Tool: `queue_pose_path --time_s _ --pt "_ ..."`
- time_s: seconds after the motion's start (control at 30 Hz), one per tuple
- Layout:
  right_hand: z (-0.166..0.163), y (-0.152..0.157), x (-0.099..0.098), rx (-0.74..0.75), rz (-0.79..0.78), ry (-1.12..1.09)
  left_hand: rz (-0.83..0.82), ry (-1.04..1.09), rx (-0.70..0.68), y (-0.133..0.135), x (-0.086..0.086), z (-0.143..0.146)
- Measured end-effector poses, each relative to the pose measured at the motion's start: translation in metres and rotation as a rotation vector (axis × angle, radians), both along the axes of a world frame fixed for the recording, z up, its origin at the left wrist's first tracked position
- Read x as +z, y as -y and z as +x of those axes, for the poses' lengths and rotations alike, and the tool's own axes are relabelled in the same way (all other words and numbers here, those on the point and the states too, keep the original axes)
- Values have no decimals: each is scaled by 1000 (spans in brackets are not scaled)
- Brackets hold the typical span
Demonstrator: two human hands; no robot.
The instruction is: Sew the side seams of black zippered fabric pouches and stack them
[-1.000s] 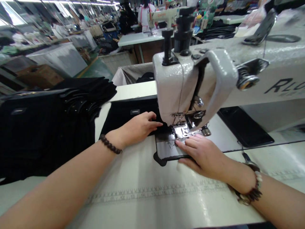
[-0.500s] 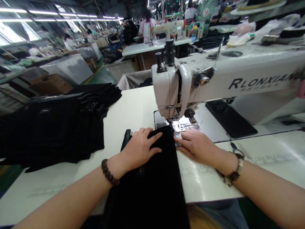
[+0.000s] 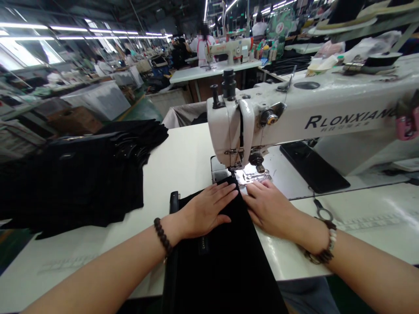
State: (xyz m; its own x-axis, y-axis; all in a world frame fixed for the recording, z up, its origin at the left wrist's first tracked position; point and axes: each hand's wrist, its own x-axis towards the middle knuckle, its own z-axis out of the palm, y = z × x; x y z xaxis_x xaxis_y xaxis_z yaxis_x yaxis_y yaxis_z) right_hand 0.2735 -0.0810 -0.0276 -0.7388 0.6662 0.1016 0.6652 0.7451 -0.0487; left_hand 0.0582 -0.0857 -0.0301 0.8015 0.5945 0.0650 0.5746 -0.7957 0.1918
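A black fabric piece (image 3: 229, 270) lies under the head of a white sewing machine (image 3: 225, 131) and hangs over the table's front edge. Its far corner reaches the presser foot (image 3: 232, 172). My left hand (image 3: 207, 209) lies flat on the fabric, fingers stretched toward the foot and thumb apart. Below it, a small dark label (image 3: 203, 245) shows on the cloth. A stiff black edging (image 3: 174, 203) runs along the piece's left side. My right hand (image 3: 270, 205) rests on the machine bed, its fingertips against the fabric's right edge; they look laid down, not pinching.
A tall stack of black fabric pieces (image 3: 75, 174) occupies the left of the table. A black phone (image 3: 314, 168) with a ring strap (image 3: 324, 211) lies under the machine arm. Pink-handled snips (image 3: 406, 124) hang at the right. Another sewing machine (image 3: 225, 50) and a person (image 3: 198, 46) are farther back.
The fabric's lower part has swung to the right, uncovering the label and left edging. My left hand has slid right and now lies flatter, its fingers closer to the presser foot.
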Motion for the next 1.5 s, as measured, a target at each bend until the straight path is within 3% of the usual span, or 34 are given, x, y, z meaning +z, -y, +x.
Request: queue_pose_path --time_s 0.33,0.67,0.77,0.83,0.93,1.0,1.17,1.27,1.4,1.43,1.5 --pt "1 -2 -4 42 45 18 -35 62 -160 -12 -4 -19" --pt "-2 -7 -7 45 87 36 -61 74 -156 -23 -8 -22" --pt "-2 -9 -5 52 79 27 -77 9 -141 -21 -2 -20" --pt "0 -5 -1 59 46 12 -100 -58 -74 -9 10 -16" --pt "5 16 5 95 -83 -58 -171 -119 42 29 33 -4" --pt "8 38 8 135 -169 -127 -207 -120 9 61 42 4" --pt "11 94 4 203 -201 -204 -72 -31 -32 122 30 12" --pt "11 109 -2 172 -182 -197 26 215 5 134 29 -3" --pt "13 115 -5 141 -157 -111 -7 427 351 137 50 -26" --pt "13 116 -4 140 -147 -110 -8 438 385 138 54 -28" --pt "15 121 -2 134 -129 -166 26 417 308 140 58 -26"
